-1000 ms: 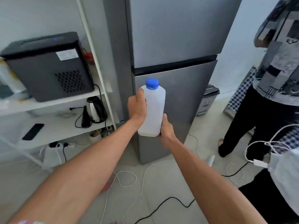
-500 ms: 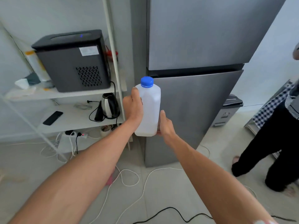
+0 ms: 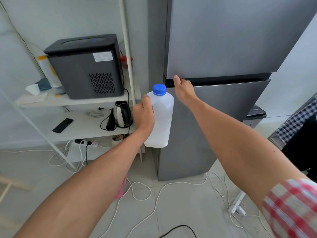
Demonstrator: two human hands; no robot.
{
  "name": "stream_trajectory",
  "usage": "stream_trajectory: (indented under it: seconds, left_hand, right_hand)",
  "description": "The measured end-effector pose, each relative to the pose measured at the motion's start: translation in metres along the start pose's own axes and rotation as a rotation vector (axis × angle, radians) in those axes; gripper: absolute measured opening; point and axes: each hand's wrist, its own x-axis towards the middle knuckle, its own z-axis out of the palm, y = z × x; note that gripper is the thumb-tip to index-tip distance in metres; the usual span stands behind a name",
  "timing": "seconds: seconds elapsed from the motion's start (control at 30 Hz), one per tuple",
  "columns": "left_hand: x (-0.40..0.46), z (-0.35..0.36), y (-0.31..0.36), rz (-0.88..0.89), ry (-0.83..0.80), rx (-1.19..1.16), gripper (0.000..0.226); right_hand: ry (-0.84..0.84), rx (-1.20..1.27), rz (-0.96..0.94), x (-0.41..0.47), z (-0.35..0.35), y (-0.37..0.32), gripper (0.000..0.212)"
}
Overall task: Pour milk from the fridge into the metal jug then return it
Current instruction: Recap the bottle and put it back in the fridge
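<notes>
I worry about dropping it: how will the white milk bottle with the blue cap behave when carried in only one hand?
The milk bottle looks like stiff plastic, so probably not fragile. Only a thin layer of milk shows at the bottom, so it is likely light. The left hand grips just one side; the smooth wall may slip. The blue cap is on, so spilling seems unlikely.

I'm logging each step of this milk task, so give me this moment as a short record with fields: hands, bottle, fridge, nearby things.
left hand: grips the milk bottle's side, holding it upright in the air
right hand: fingers curled at the dark gap between the fridge doors, at the lower door's top edge
milk bottle: white plastic, blue cap on
fridge: grey, both doors closed
shelf, left of fridge: kettle, phone, black appliance
floor: loose cables
</notes>
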Motion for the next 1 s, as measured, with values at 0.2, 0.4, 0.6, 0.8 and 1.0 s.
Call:
stream_trajectory:
  seconds: [0.2,0.4,0.6,0.8,1.0]
  left_hand:
    - [0.008,-0.004,-0.002,-0.003,-0.005,-0.009,0.049]
    - [0.012,-0.009,-0.006,-0.005,-0.002,0.006,0.048]
    - [0.015,-0.016,-0.012,-0.017,0.017,0.015,0.048]
    - [0.013,-0.019,-0.028,-0.081,0.027,0.032,0.042]
    - [-0.001,-0.005,-0.043,-0.140,0.008,0.017,0.038]
  right_hand:
    - [-0.053,-0.094,0.079,0.014,0.001,-0.003,0.051]
    - [-0.013,-0.100,0.053,0.023,0.000,0.005,0.051]
    - [0.187,-0.200,0.150,-0.001,0.004,0.003,0.075]
    - [0.352,-0.289,0.259,-0.043,-0.030,0.016,0.052]
    - [0.386,-0.238,0.410,-0.093,-0.084,0.044,0.074]
